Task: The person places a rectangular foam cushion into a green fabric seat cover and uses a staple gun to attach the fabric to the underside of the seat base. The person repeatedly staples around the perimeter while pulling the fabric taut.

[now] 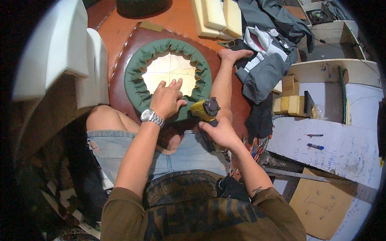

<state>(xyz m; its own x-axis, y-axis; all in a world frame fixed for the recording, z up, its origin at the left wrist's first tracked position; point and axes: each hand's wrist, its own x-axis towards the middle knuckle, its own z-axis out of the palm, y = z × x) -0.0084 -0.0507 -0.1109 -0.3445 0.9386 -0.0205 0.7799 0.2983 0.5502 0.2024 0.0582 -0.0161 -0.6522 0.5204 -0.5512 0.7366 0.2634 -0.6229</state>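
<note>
A round seat cushion lies face down in front of me, with dark green fabric (135,74) gathered in pleats over its edge. A pale wooden disc (163,68) with crossing lines shows in its middle. My left hand (166,99), a metal watch on its wrist, rests on the near edge with its fingers stretched over the wood. It holds nothing. In my right hand (222,134) is a yellow and black staple gun (204,110), gripped by its handle. The gun's head is at the cushion's near right edge; its tip is hidden.
Beneath the cushion is a brown padded board (116,90). White foam pieces (52,48) stand at left. Yellow foam blocks (213,18) lie at the far side, beside heaped grey fabric (263,76). A pale board with pens (315,146) and cardboard (321,205) are at right.
</note>
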